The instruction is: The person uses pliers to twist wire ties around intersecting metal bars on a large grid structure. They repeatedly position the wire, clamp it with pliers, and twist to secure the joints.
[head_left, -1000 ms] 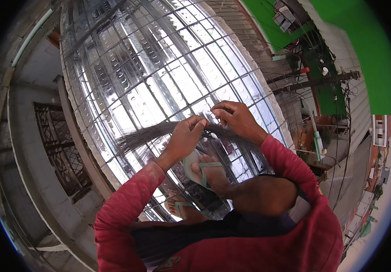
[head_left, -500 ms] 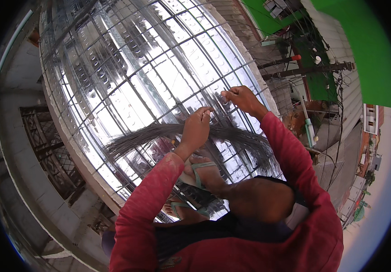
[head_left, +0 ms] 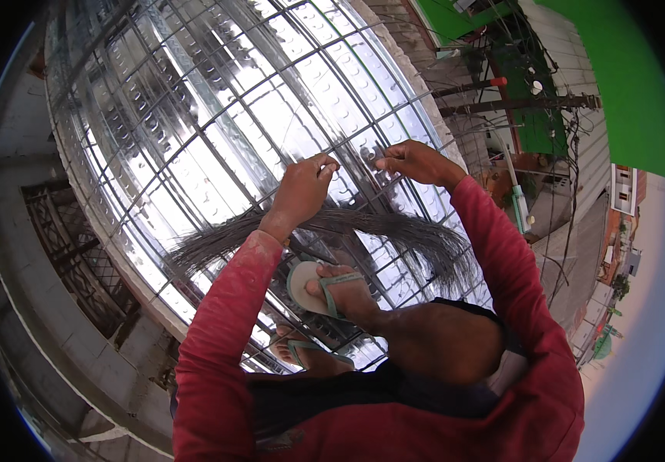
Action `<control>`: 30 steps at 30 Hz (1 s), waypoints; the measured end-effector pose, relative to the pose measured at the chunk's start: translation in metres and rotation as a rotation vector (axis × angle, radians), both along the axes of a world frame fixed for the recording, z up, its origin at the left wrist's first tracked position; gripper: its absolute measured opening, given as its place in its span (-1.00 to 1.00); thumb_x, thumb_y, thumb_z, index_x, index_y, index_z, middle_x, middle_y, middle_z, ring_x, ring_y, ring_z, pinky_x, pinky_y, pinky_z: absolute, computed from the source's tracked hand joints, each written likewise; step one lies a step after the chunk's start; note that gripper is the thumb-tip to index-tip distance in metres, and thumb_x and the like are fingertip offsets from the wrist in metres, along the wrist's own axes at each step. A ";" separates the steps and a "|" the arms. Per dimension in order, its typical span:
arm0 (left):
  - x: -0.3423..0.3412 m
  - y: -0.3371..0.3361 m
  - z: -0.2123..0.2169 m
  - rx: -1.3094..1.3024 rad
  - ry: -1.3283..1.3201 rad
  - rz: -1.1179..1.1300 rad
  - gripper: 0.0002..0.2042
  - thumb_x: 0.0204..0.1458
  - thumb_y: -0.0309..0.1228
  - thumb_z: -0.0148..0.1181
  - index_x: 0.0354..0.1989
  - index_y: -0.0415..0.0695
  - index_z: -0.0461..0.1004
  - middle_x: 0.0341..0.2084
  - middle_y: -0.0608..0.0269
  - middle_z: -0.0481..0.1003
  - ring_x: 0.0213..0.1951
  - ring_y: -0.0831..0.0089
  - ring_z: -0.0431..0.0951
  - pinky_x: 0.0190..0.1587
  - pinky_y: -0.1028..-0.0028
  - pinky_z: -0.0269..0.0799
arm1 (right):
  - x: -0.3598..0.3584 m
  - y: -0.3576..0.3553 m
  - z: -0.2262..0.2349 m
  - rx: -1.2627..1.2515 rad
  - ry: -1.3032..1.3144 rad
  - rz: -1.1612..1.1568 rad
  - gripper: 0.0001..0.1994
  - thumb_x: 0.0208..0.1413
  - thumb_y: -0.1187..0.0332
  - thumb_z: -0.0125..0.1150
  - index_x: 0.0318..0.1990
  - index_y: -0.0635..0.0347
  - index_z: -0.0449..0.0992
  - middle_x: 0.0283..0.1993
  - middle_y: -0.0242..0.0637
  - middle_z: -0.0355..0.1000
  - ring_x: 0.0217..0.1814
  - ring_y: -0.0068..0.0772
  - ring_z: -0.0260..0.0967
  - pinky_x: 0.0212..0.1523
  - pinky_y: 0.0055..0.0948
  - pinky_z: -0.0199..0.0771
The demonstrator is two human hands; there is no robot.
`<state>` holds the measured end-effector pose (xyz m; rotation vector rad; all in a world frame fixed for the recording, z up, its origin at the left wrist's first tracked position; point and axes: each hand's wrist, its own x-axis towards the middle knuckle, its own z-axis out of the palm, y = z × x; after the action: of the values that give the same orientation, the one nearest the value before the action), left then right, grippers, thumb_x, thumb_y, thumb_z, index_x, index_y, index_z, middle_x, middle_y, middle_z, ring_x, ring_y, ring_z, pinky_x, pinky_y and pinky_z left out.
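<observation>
My left hand [head_left: 300, 191] is closed in a pinch just above the steel bar grid, its thumb against the curled fingers. To its right, my right hand [head_left: 423, 163] is also closed, thumb and forefinger together near a crossing of the bars. Whatever either pinch holds is too thin or hidden to make out. Across the grid, nearer to me than both hands, lies a long bundle of thin dark tie wire [head_left: 213, 242], its ends fanned out. The rebar grid [head_left: 246, 106] spreads over shiny ribbed metal decking [head_left: 275, 142].
My sandalled foot [head_left: 344, 291] stands on the decking by the wire bundle, the other foot [head_left: 302, 350] nearer. A rough concrete edge [head_left: 86, 208] bounds the left side, with a drop beyond it. Past the right edge hang cables and a pole [head_left: 533, 102].
My left hand has moved left, away from my right hand, which stays almost in place. The front part of my foot has shifted left, showing more of the sandal. The view has shifted slightly.
</observation>
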<state>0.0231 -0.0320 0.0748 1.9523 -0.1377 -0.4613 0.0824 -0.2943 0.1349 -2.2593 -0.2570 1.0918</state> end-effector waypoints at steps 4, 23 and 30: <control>-0.008 -0.014 -0.001 -0.049 0.029 0.058 -0.70 0.27 -0.26 0.03 -0.10 -0.23 0.57 -0.43 0.05 0.57 -0.33 0.25 0.57 -0.19 0.29 0.45 | 0.014 0.001 -0.008 -0.134 -0.142 -0.007 -0.62 0.25 0.05 0.20 -0.16 0.24 0.66 -0.23 -0.21 0.60 -0.18 -0.39 0.52 -0.12 -0.33 0.44; -0.017 0.029 0.025 -0.136 0.176 0.169 -0.72 0.29 -0.28 0.03 -0.09 -0.24 0.55 -0.59 0.37 0.39 -0.55 0.61 0.32 -0.44 0.45 0.28 | -0.027 0.011 0.001 0.411 0.341 -0.399 -0.77 0.34 0.30 0.14 0.01 0.24 0.47 -0.10 -0.35 0.47 -0.11 -0.56 0.46 -0.01 -0.47 0.56; -0.045 0.028 0.042 -0.220 0.085 0.196 -0.73 0.31 -0.30 0.01 -0.05 -0.26 0.51 -0.61 0.24 0.42 -0.56 0.55 0.31 -0.42 0.41 0.27 | -0.050 0.038 0.007 0.701 0.321 -0.804 -0.73 0.39 0.24 0.08 0.01 0.29 0.44 -0.15 -0.27 0.47 -0.10 -0.47 0.47 0.01 -0.43 0.54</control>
<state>-0.0214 -0.0036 0.1164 1.7077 0.0554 -0.3816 0.0328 -0.2564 0.1423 -1.3224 0.3378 0.7343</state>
